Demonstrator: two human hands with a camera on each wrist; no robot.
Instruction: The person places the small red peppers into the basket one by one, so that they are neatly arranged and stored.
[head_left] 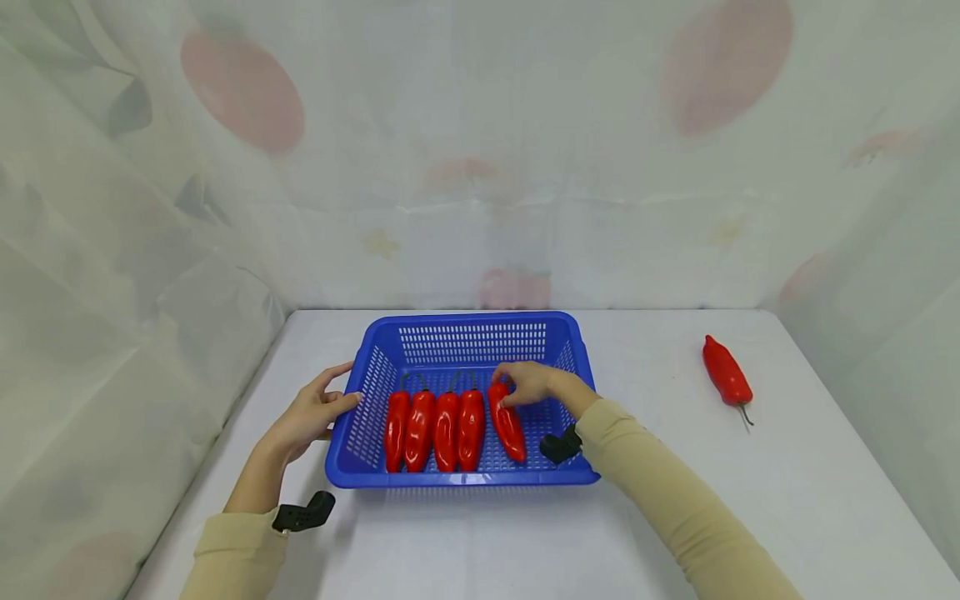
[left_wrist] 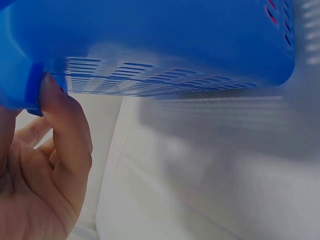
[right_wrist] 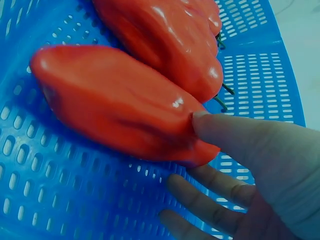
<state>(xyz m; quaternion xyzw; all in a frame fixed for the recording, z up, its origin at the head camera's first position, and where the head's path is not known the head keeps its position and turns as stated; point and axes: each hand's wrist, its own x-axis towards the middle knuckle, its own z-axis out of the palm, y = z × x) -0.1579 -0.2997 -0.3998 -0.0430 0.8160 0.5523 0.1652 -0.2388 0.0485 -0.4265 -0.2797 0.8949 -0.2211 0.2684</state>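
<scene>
In the head view a blue plastic basket [head_left: 480,481] stands on the table, with several long red peppers [head_left: 420,432] side by side in its left half, stems toward the back. My left hand [head_left: 309,414] grips the basket's left rim between thumb and fingers; in the left wrist view a fingertip [left_wrist: 49,82] presses against the rim's edge. Inside the basket, right of that row, my right hand [head_left: 528,383] pinches a red pepper [head_left: 507,427] near its stem end. The right wrist view shows the thumb on this pepper [right_wrist: 115,100], its stem hidden by the hand.
Another red pepper [head_left: 727,372] lies on the white table [head_left: 660,467] to the right of the basket, stem toward the front. A patterned cloth [head_left: 465,150] hangs behind the table and along both sides.
</scene>
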